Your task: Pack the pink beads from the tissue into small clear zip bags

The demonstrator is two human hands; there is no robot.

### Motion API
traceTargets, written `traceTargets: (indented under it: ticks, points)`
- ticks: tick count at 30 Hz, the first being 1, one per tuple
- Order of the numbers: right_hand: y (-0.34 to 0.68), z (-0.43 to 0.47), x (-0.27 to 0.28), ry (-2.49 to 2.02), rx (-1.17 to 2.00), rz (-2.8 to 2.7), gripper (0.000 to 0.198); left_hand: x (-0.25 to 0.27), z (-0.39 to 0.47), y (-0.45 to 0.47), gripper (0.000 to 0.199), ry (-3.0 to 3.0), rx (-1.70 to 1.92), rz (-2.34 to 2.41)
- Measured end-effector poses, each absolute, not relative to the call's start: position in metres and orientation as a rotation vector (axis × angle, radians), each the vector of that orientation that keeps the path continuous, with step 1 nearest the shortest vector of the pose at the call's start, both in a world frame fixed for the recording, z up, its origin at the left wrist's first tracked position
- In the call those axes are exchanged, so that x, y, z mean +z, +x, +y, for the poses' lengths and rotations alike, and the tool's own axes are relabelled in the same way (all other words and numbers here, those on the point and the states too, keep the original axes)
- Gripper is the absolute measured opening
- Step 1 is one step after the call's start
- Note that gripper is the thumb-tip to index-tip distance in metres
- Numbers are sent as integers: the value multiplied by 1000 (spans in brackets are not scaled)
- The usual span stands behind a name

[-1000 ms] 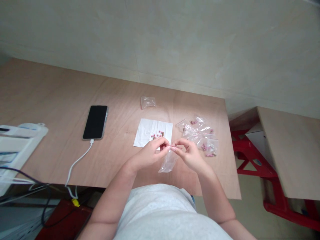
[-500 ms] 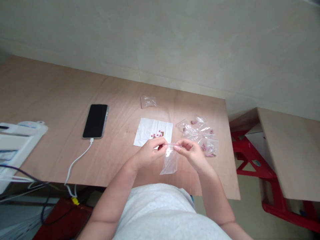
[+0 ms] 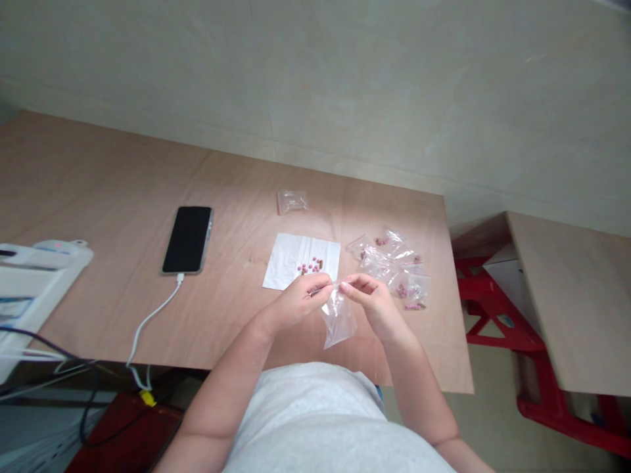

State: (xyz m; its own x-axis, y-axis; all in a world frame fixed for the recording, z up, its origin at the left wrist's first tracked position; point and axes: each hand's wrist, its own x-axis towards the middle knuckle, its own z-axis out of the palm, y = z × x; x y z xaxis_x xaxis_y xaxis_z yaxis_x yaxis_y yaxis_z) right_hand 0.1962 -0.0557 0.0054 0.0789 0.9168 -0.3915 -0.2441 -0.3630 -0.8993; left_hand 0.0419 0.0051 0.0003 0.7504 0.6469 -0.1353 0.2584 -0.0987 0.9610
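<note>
Between my two hands hangs a clear zip-lock bag (image 3: 339,322), its top edge pinched from both sides. My left hand (image 3: 303,299) is closed on the left part of that edge, and my right hand (image 3: 371,299) is closed on the right part. No pills show inside the bag. Just beyond my left hand lies a white sheet of paper (image 3: 286,253) with several pink pills (image 3: 314,266) and a few brownish capsules on it. To the right of the paper, a loose pile of clear bags (image 3: 389,263) holds pink pills and darker pieces.
A small clear bag (image 3: 292,202) lies behind the paper. On the left are a black phone (image 3: 188,240) with a white charging cable (image 3: 142,325) and a white plastic device (image 3: 44,269). A red stool (image 3: 497,315) stands off the table's right edge, beside another table (image 3: 576,302).
My hands have drawn slightly closer together along the bag's top edge. The hanging lower end of the bag has swung a little to the right.
</note>
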Motion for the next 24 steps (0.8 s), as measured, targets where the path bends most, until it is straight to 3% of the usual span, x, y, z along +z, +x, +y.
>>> traceTargets:
  ticks: [16, 24]
  points:
    - [201, -54, 9, -1415, 1333, -729, 21, 1, 8, 32, 16, 1701, 542, 804]
    - [205, -54, 4, -1440, 1204, -776, 19, 6, 8, 26, 20, 1703, 432, 805]
